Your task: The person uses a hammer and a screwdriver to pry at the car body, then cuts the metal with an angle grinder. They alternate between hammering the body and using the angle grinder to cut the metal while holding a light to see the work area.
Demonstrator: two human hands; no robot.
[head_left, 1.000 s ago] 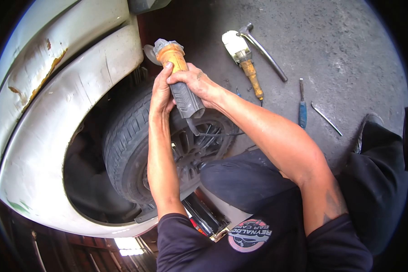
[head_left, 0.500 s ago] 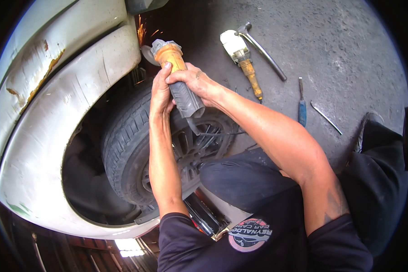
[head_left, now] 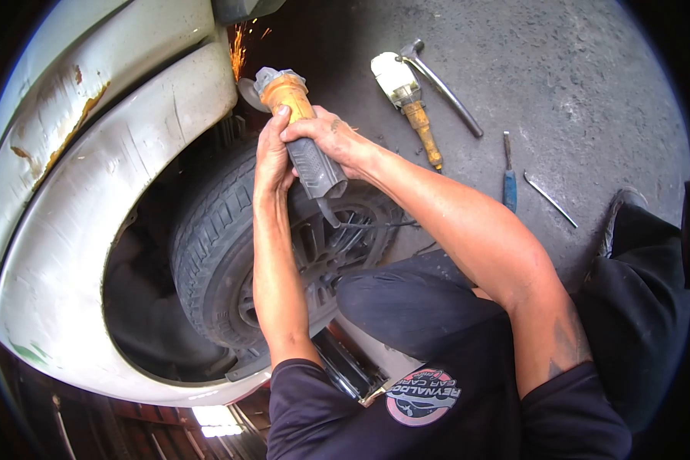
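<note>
- Head view: I see both hands wrapped around an orange-and-grey angle grinder (head_left: 300, 130), which is held up in front of the wheel, head end away from me.
- My left hand (head_left: 271, 157) is closed on the grinder's body from the left; my right hand (head_left: 328, 138) is clamped over it from the right, both touching the tool.
- The disc is mostly hidden, but it seems to meet the edge of the white fender (head_left: 130, 169), where sparks (head_left: 238, 50) fly.
- The tyre (head_left: 211, 238) sits beneath the arms, inside the arch.
- On the concrete floor (head_left: 590, 92), well apart: a second grinder (head_left: 406, 96), a metal bar (head_left: 446, 90), a blue screwdriver (head_left: 509, 184) and a thin rod (head_left: 550, 199).
</note>
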